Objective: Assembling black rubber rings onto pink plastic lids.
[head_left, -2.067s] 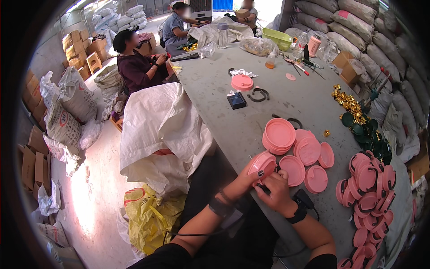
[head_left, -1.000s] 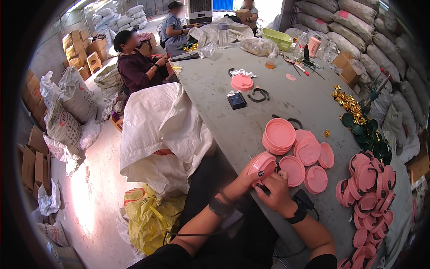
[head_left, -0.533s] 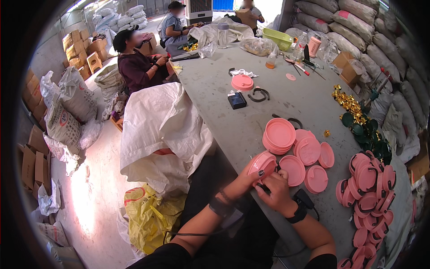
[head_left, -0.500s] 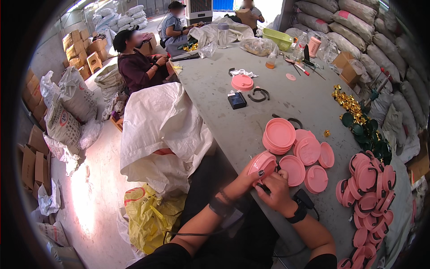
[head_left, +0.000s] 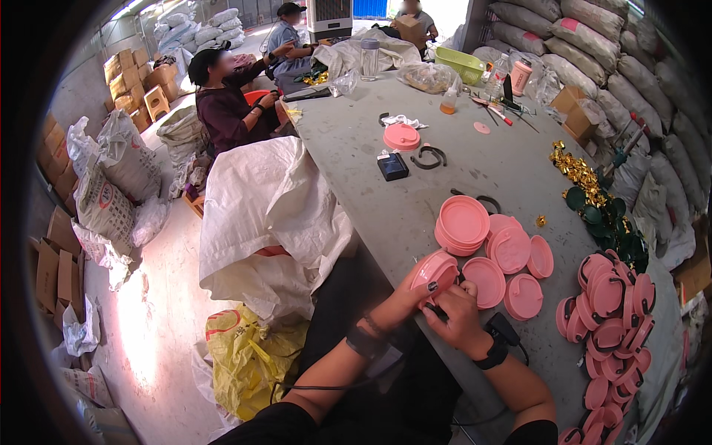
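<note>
Over the table's near edge, my left hand is closed around a round pink lid, tilted on its side. My right hand presses against the lid's lower edge, its fingers bent round a black strap that is mostly hidden by them. Just beyond the hands stands a short stack of pink lids. More loose ones lie beside it, among them a flat pink lid and another pink lid. A loose black strap shows behind the stack.
Pink lids with black straps are heaped at the table's right, below gold pieces and dark green pieces. A black box lies farther off. A white sack hangs left of the table. Co-workers sit at the far left.
My hands and the lid stay in place. The co-worker in dark clothes has stretched an arm toward the one in blue, and a red thing shows by their lap. The farthest person's carton has shifted.
</note>
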`<state>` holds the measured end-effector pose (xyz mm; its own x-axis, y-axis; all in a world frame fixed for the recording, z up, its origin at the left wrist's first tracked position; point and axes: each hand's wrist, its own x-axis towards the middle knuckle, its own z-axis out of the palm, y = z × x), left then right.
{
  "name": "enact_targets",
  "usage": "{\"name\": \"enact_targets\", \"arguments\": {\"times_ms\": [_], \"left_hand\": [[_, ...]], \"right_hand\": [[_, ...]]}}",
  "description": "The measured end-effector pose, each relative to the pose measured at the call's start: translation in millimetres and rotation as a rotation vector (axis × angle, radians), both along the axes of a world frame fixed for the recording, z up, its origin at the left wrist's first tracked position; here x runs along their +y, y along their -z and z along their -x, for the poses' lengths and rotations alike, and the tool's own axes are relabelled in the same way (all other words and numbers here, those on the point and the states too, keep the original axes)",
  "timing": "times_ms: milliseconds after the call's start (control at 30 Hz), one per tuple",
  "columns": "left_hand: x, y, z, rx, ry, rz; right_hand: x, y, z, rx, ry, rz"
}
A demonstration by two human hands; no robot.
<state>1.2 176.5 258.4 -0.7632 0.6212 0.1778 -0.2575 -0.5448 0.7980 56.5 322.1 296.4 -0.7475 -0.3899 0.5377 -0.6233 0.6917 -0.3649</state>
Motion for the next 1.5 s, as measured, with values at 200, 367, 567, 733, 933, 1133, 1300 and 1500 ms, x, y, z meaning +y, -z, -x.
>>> {"name": "enact_targets", "arguments": {"times_ms": [200, 367, 567, 733, 933, 1133, 1300, 1500], "left_hand": [[0.3, -0.8, 0.0, 0.012, -0.003, -0.002], [-0.5, -6.6, -2.1, -0.002, -0.016, 0.019], [0.1, -6.2, -1.9, 0.007, -0.025, 0.02], [-0.3, -4.0, -1.1, 0.013, -0.007, -0.011], [-0.5, -0.6, 0.0, 0.013, 0.003, -0.011], [1.8, -0.7, -0.5, 0.008, -0.012, -0.021], [0.1, -2.9, -0.8, 0.0, -0.005, 0.001], [0.5, 0.9, 0.6, 0.011, -0.007, 0.007]], "right_hand": [[0.6, 1.5, 0.4, 0.002, 0.0, -0.006], [0.7, 1.8, 0.2, -0.001, 0.002, -0.009], [0.7, 1.5, -0.3, -0.033, -0.002, 0.001], [0.0, 1.9, -0.2, -0.002, 0.007, -0.006], [0.4, 1.4, -0.6, -0.031, 0.001, -0.006], [0.9, 1.9, -0.4, -0.031, 0.001, 0.003], [1.1, 1.6, -0.8, -0.036, 0.004, 0.0], [1.2, 3.0, -0.6, -0.046, 0.008, -0.007]]}}
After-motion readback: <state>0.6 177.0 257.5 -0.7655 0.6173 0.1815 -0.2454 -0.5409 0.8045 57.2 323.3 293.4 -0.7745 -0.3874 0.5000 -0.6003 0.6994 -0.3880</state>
